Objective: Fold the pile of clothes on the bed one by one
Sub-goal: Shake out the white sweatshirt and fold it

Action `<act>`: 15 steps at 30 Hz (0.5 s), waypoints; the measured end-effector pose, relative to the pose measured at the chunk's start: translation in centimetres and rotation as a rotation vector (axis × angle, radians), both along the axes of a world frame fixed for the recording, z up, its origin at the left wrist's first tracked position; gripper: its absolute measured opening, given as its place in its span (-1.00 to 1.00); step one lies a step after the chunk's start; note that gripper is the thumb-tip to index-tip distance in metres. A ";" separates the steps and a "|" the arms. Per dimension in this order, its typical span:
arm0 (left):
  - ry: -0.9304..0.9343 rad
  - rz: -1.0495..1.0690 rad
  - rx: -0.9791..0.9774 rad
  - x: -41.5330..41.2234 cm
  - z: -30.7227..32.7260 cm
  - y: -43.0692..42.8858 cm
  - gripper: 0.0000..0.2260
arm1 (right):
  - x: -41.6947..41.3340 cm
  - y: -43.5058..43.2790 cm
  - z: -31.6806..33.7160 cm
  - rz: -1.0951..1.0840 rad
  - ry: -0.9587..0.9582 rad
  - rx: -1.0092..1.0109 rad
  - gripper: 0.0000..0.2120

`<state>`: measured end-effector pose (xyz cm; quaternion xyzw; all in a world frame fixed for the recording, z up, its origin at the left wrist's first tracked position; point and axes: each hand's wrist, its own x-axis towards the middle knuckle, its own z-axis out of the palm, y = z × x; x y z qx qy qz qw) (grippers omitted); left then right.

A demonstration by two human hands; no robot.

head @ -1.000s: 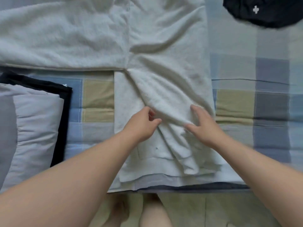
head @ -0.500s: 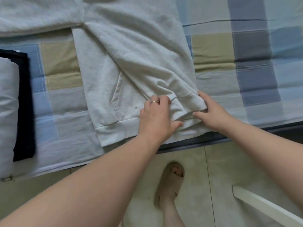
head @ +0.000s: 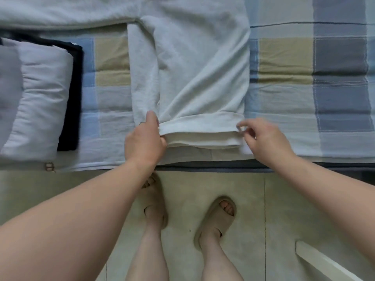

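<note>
Head view. A pale grey sweatshirt (head: 198, 67) lies flat on the bed (head: 304, 98), its ribbed hem at the near edge of the mattress and directly in front of the person. One side panel is already folded inward over the body, giving a straight edge on the right. A sleeve (head: 60, 15) remains spread sideways along the top left, so the fold is judged partly done: this sleeve and the lengthwise folds are left.

The left hand (head: 145, 138) grasps the hem's left corner, thumb on top and fingers tucked beneath the layers. The right hand (head: 265, 138) is at the hem's right corner with curled fingertips (head: 240, 127). Motion blur hides whether they actually pinch cloth, so its hold cannot be told.

To the left, well apart from the sweatshirt, sits a folded stack (head: 40, 94): a puffy, pale lilac item on top of a dark navy one (head: 71, 98). It suggests at least two pieces are finished. No unfolded pile shows in this frame.

Materials: the sweatshirt is soft, matte knit, thick enough to stack into rounded layers at the hem and creasing in broad shallow wrinkles. The sheet (head: 341, 57) is thin woven cotton in blue, grey and tan checks. Below the bed are smooth pale floor tiles (head: 203, 183) and beige sandals (head: 215, 220).
</note>
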<state>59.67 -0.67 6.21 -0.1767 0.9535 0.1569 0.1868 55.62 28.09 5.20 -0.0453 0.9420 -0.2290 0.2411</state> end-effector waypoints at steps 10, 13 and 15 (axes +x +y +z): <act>0.070 -0.392 -0.250 1.2 -2.5 -3.8 -0.64 | 0.8 -6.9 -1.7 0.345 -0.062 0.338 -0.26; 0.143 -0.481 -0.195 1.5 -3.6 -4.1 -0.62 | -0.1 -7.1 -2.8 0.326 0.102 0.333 -0.59; 0.262 -0.520 -0.180 1.9 -3.2 -4.6 -0.61 | -1.0 -6.8 -2.9 0.312 0.152 0.350 -0.78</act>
